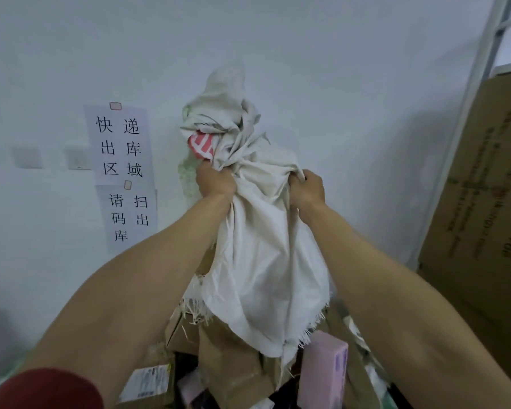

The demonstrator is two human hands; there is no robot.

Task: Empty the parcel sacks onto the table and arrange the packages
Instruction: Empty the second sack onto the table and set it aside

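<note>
A white woven parcel sack [263, 261] hangs upside down in front of me, its frayed mouth pointing down over a heap of packages. My left hand [214, 181] grips a bunch of the sack's cloth on the left, and my right hand [307, 191] grips it on the right, both raised high. The sack's bottom, with a red printed patch, is crumpled above my hands. Below the mouth lie brown cardboard parcels [230, 361], a pink box [322, 373] and a labelled parcel [148, 382]. The table under them is hidden.
A white wall stands straight ahead with paper signs [120, 146] taped to it. A large cardboard carton [484, 187] leans at the right beside a white metal rack frame [481, 69]. Wall sockets [27, 157] sit at the left.
</note>
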